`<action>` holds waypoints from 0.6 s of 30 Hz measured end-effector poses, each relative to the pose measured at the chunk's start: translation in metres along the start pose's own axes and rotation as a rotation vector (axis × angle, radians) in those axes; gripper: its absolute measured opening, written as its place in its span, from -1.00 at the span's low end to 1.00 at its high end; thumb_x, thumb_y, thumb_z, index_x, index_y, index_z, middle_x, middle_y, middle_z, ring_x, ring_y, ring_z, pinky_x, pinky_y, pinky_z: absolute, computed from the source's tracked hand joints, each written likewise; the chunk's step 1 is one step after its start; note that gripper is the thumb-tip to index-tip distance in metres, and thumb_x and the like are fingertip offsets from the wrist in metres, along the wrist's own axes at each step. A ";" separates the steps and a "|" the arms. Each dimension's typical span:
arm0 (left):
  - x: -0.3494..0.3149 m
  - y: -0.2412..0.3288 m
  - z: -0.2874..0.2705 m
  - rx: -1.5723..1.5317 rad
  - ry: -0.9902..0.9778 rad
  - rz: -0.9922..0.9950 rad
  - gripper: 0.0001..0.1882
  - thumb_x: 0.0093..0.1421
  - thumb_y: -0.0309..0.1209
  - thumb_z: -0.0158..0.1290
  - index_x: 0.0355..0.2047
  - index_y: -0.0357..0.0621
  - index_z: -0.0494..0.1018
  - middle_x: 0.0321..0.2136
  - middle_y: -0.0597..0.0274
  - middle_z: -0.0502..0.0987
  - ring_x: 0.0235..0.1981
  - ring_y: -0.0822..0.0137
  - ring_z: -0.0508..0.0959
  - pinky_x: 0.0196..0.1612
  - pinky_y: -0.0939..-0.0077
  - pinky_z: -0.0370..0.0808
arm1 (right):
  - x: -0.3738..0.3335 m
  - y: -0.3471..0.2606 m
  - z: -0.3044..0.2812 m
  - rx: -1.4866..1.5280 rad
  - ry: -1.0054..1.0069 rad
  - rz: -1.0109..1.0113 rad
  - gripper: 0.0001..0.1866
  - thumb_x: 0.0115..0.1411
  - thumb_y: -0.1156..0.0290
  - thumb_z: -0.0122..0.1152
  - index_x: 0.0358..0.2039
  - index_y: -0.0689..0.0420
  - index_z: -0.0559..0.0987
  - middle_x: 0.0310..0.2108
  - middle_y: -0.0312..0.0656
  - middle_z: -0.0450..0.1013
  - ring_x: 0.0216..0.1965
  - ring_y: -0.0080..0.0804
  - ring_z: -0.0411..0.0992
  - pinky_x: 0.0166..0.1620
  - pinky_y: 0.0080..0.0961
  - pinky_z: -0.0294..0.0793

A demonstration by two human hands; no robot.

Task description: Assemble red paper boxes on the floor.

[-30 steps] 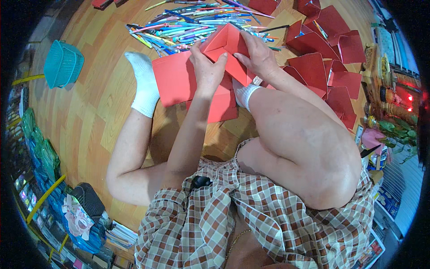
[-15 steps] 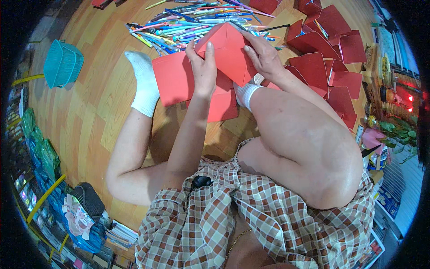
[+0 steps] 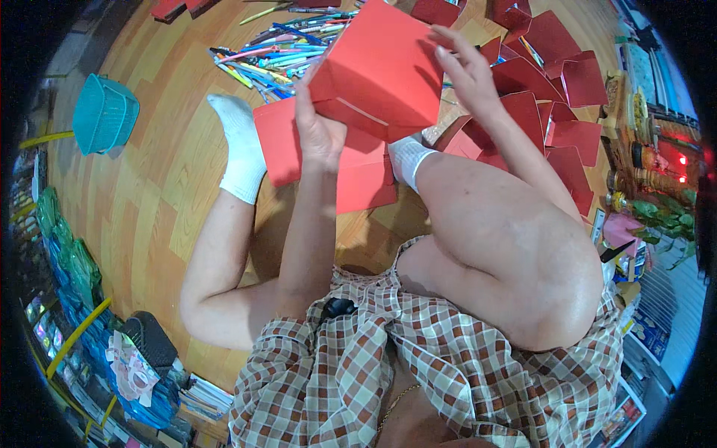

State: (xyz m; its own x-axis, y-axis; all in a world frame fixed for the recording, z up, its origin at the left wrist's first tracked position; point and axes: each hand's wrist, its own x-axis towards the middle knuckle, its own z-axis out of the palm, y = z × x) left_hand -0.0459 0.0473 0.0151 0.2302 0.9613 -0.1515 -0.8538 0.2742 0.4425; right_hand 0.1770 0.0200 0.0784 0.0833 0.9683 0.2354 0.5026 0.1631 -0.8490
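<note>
A folded red cardboard box (image 3: 381, 67) is raised over the floor, tilted, with one broad face up. My left hand (image 3: 321, 127) grips its lower left corner, the thumb along the side and the fingers partly hidden beneath. At the box's right edge is my right hand (image 3: 470, 75), its fingers stretched and apart; the fingertips are at the edge, and I cannot tell if they touch. Under the held box, flat red cardboard (image 3: 366, 187) lies between my feet. A large heap of mixed pens (image 3: 280, 56) spreads beyond, partly covered by the box.
Several opened red boxes (image 3: 549, 45) crowd the floor at the far right, one with pens inside. A turquoise basket (image 3: 104, 116) stands at the left. Shelves with plastic bags (image 3: 75, 254) line the left side. A leafy plant (image 3: 665, 220) is at the right.
The red box has been lifted and turned, so a broad face now shows. My right hand has shifted right and loosened its hold, fingers spreading. My left hand has moved slightly left.
</note>
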 end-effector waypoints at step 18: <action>0.004 0.053 -0.063 0.154 -0.025 -0.058 -0.25 0.18 0.10 -0.13 0.17 -0.24 0.11 0.09 -0.01 0.26 0.08 0.10 0.32 0.18 0.06 0.18 | 0.006 -0.059 -0.063 0.546 -0.104 0.278 -0.74 0.09 0.40 0.20 -0.21 0.22 0.52 -0.48 -0.25 0.44 -0.56 -0.55 0.46 -0.60 -0.64 0.48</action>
State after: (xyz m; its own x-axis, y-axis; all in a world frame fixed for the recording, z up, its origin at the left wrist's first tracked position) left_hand -0.1196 0.0640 -0.0176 0.2901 0.9436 -0.1596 -0.7577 0.3283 0.5640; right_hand 0.2023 0.0044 0.1597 0.0495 0.9974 -0.0529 -0.0412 -0.0509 -0.9979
